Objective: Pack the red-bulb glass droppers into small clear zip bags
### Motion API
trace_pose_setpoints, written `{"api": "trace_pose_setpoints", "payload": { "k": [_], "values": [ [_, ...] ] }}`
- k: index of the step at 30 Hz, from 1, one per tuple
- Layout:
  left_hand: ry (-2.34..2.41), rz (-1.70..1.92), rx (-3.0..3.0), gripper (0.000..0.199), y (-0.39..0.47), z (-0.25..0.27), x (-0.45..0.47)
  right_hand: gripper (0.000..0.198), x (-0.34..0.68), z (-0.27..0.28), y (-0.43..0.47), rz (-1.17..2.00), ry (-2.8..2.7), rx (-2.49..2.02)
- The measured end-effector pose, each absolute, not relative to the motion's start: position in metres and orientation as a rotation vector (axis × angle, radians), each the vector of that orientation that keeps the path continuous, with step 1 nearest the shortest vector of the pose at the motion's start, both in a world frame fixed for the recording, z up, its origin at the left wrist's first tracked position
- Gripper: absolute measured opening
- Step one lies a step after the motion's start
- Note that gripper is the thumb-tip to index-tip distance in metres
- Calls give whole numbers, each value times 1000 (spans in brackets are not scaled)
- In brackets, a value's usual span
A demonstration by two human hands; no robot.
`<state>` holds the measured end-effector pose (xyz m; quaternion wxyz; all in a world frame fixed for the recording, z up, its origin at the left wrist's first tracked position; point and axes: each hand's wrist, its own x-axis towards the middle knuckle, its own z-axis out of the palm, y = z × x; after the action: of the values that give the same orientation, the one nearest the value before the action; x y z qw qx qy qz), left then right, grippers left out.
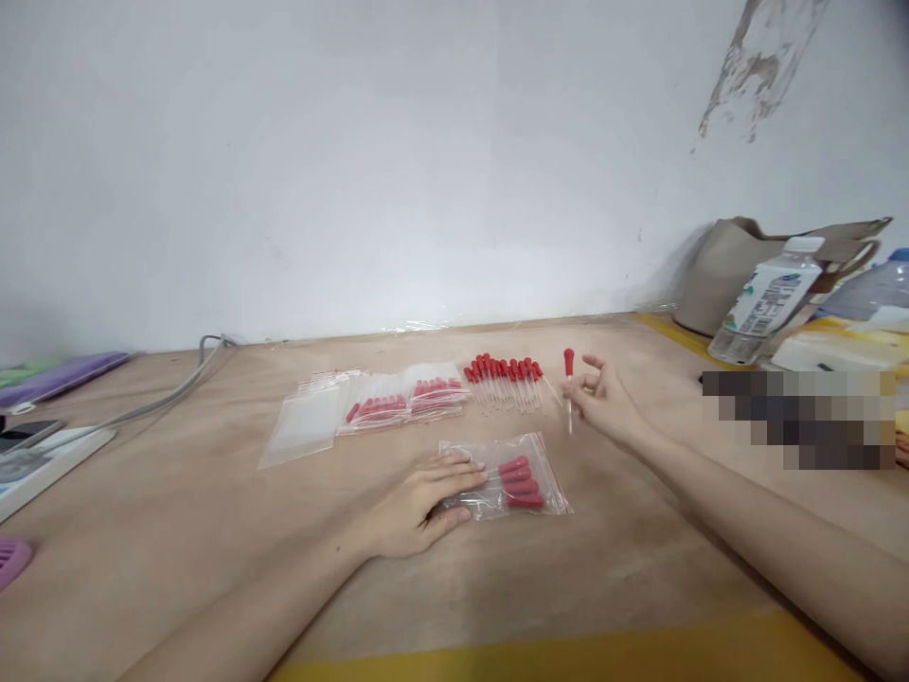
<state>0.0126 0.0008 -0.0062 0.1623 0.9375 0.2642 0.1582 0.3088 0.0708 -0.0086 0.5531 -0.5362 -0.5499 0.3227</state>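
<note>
A clear zip bag [483, 507] lies on the table with several red-bulbed droppers [521, 478] inside, their bulbs towards the bag's right end. My left hand [426, 497] rests on the bag's left part, fingers stretched out flat, covering some of the dropper tubes. Between thumb and finger of my right hand [600, 396] is one dropper [569, 365], held upright with its red bulb on top and its tip pointing down. Just left of that hand, a pile of loose droppers [504, 371] lies with the bulbs towards the wall.
Filled zip bags [380, 407] and flat unfilled zip bags [302, 431] lie left of the pile. A water bottle [767, 303] and a grey-brown bag [710, 275] are at the right. A power strip [63, 464] with a grey cable [163, 403] sits at the left.
</note>
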Motion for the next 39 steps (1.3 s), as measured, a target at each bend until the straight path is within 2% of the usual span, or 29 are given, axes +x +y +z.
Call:
{"api": "trace_pose_setpoints", "payload": {
  "k": [3,7,16,27,33,36,39],
  "values": [
    [774,452,2656,44,-1,-6,13,84,297,-18,44,885,-1255,-1162],
    [841,411,2655,45,-1,-7,12,90,292,-26,33,899,-1171,-1151],
    [903,345,2727,45,1,-5,13,57,275,-28,30,1127,-1071,-1048],
    [891,384,2719,44,1,-5,13,45,280,-27,28,1153,-992,-1034],
    [915,392,2711,46,0,-6,12,16,290,-25,27,1403,-926,-1034],
    [933,365,2712,46,-1,-5,12,16,300,-24,29,1473,-1162,-1059],
    [960,324,2715,47,-1,-5,12,25,312,-23,32,1502,-1476,-1081]
  ]
}}
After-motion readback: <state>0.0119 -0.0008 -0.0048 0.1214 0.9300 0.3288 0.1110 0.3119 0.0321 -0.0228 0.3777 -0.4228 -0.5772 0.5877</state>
